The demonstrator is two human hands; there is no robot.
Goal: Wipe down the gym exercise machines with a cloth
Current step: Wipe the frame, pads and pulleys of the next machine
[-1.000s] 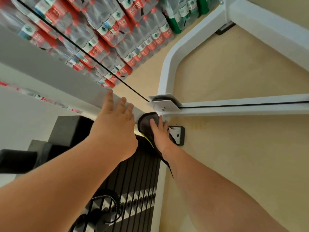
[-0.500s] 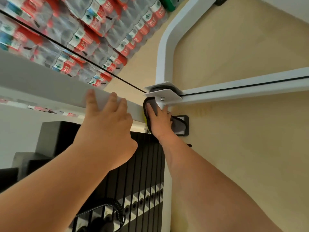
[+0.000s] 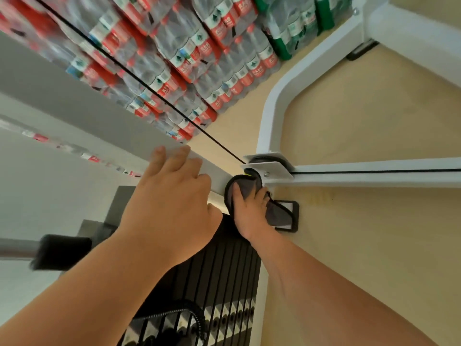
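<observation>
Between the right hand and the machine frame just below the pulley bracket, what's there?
The head view shows the dark grey cloth there. The right hand presses it with spread fingers against the frame beside the white pulley bracket.

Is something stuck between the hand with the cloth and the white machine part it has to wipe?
Nothing visible. The right hand presses the cloth straight against the white frame, just under the pulley bracket. The black cable runs above that spot, and the left hand rests on the grey beam, off to the side.
</observation>
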